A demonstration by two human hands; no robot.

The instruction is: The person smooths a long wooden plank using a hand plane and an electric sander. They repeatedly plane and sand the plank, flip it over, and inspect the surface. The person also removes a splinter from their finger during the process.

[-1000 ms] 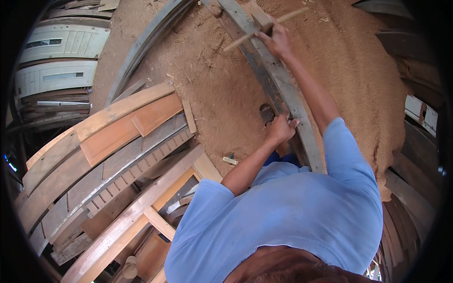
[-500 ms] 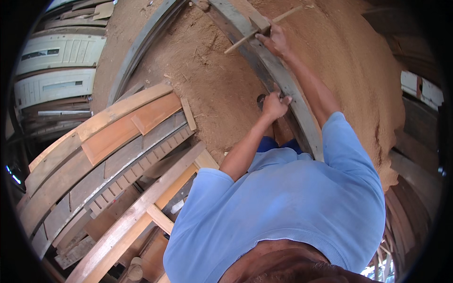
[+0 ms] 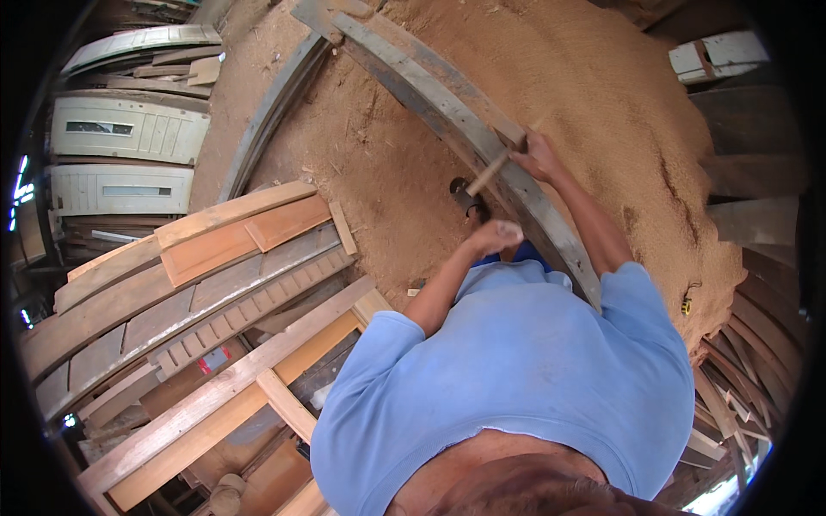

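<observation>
My right hand (image 3: 539, 158) is closed around a thin wooden stick (image 3: 488, 175), which lies crosswise over a long grey wooden beam (image 3: 456, 107). That hand is also at the near end of a narrow board (image 3: 447, 64), which runs along the beam's right side. My left hand (image 3: 497, 237) is in front of my lap, left of the beam and apart from it. Its fingers are curled together, and whatever they may hold is too blurred to make out. Part of a foot in dark footwear (image 3: 465, 196) shows below the stick's left end.
Another grey beam (image 3: 271, 116) meets the first at the far end. Sawdust (image 3: 594, 95) covers the ground. Stacked boards and panels (image 3: 215, 249) and a pale wooden frame (image 3: 224, 391) stand at my left. White panels (image 3: 129, 129) lie farther off. A small yellow item (image 3: 686, 305) lies at right.
My right hand and the stick have come nearer along the beam. My left hand has drawn back off the beam toward my lap. The view has shifted, showing more of the beam's far end.
</observation>
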